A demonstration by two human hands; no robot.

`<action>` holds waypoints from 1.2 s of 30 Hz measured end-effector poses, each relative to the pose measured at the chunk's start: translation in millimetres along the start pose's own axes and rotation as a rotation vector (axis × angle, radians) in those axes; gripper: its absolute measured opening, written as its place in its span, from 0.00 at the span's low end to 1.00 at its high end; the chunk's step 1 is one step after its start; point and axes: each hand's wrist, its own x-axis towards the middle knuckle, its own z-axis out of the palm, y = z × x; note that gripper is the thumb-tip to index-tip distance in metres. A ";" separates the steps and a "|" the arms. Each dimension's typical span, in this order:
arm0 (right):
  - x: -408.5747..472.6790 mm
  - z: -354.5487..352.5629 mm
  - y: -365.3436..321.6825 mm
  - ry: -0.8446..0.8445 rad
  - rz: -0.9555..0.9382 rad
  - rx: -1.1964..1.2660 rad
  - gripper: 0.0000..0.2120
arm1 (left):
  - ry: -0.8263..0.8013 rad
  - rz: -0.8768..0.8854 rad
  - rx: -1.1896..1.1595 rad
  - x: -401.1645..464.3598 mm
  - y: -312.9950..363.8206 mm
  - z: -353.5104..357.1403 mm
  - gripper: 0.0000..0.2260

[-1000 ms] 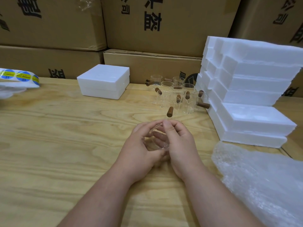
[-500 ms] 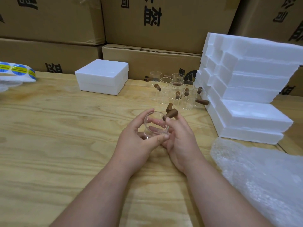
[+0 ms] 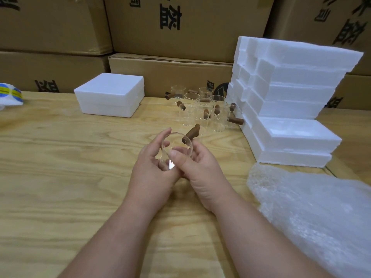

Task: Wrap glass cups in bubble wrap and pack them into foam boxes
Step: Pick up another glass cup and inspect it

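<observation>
- Both hands are curled round one glass cup held above the counter: left hand, right hand.
- Its brown handle points to 1 o'clock; a second ago the fingers hid it.
- More cups stand at 12 o'clock.
- Stacked foam boxes at 2 o'clock, a closed foam box at 11.
- Bubble wrap lies at 4 o'clock.

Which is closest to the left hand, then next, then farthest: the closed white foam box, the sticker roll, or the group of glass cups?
From the left hand:
1. Group of glass cups, just behind.
2. Closed white foam box, back left.
3. Sticker roll, far left edge.
</observation>
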 end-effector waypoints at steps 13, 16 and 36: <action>2.7 -2.9 -4.8 0.095 0.005 0.172 0.24 | -0.020 -0.141 -0.220 -0.1 3.8 -0.6 0.30; -0.1 -0.6 -2.4 0.023 -0.045 0.085 0.19 | 0.011 -0.187 -0.367 1.8 6.7 -4.9 0.30; -13.5 11.2 -6.4 -0.090 -0.152 -0.096 0.47 | -0.312 -0.212 -0.606 -1.6 16.5 -3.0 0.17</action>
